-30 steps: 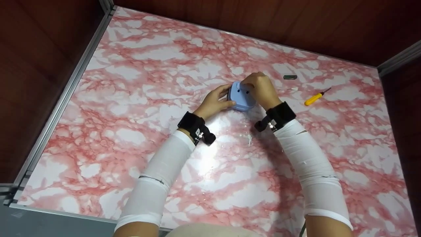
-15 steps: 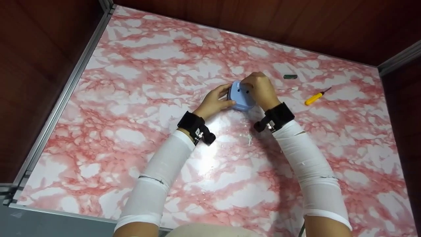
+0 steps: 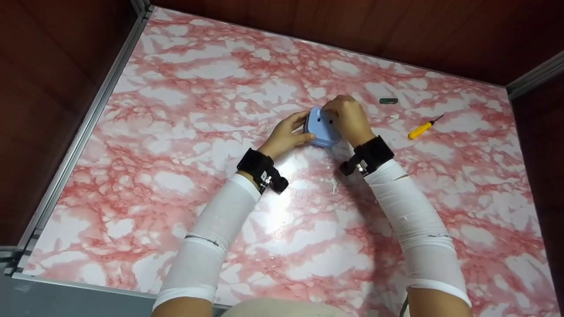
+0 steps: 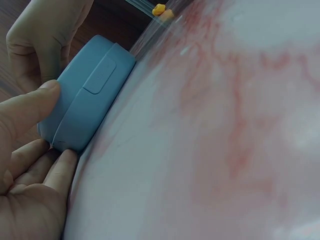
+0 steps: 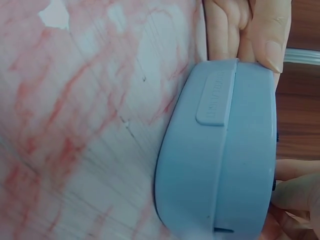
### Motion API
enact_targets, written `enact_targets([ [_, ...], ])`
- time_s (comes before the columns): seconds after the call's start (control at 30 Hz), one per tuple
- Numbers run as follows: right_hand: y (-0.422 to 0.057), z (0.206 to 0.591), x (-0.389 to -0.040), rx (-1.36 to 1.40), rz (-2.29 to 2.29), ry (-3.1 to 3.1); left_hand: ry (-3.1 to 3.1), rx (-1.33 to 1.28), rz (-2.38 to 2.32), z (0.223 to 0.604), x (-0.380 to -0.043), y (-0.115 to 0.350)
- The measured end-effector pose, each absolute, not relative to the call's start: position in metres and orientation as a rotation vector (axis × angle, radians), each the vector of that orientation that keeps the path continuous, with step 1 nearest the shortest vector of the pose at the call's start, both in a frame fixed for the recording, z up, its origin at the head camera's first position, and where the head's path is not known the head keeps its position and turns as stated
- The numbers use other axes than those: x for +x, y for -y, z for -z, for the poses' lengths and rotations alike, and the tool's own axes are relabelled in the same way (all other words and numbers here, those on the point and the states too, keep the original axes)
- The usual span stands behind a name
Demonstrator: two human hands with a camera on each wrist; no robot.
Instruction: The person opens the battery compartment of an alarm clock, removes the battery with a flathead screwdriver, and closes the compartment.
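A blue rounded plastic case [image 3: 324, 132] rests on the table, with a raised lettered tab on its side in the right wrist view. My left hand [image 3: 284, 137] grips the case from the left; its thumb [image 4: 37, 107] presses the upper edge while the other fingers lie along the lower side. Two small black spots show on the upper face, standing slightly proud in the right wrist view. Over that face, my right hand [image 3: 348, 119] has its fingers bent, the tips close to the far edge and the black bits. What lies between those fingertips is hidden.
To the right lies a screwdriver [image 3: 421, 130] with a yellow handle. A small dark green oblong piece [image 3: 388, 101] lies farther back. Pale scraps [image 3: 393, 118] are near it. Dark wood-look panels [image 3: 330, 26] border the marbled table [image 3: 198, 110].
Both hands stay at the case with almost no visible movement. The whole head view has shifted very slightly upward.
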State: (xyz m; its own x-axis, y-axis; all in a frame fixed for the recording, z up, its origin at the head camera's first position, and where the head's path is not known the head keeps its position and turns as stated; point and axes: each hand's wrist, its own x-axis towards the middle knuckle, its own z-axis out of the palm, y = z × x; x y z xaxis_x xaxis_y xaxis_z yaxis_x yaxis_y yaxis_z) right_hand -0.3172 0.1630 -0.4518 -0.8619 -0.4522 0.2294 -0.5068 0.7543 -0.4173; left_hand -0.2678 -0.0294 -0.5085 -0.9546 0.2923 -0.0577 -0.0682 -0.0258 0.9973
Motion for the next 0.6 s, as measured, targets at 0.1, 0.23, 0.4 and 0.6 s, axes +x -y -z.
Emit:
enact_targets([
  [0.1, -0.1636, 0.4515, -0.3182, 0.812, -0.720, 2.830, -1.996, 0.228, -2.063, 0.5084, -0.2694, 0.0287],
  [0.23, -0.1644, 0.4526, -0.3174, 0.850, -0.717, 2.822, -1.963, 0.211, -2.071, 0.5112, -0.2694, 0.0277],
  [0.4, -0.1629, 0.4510, -0.3163, 0.868, -0.695, 2.813, -1.972, 0.212, -2.072, 0.5095, -0.2674, 0.0281],
  [0.6, -0.1610, 0.4509, -0.3169, 0.889, -0.657, 2.786, -1.981, 0.236, -2.086, 0.5105, -0.2691, 0.0293],
])
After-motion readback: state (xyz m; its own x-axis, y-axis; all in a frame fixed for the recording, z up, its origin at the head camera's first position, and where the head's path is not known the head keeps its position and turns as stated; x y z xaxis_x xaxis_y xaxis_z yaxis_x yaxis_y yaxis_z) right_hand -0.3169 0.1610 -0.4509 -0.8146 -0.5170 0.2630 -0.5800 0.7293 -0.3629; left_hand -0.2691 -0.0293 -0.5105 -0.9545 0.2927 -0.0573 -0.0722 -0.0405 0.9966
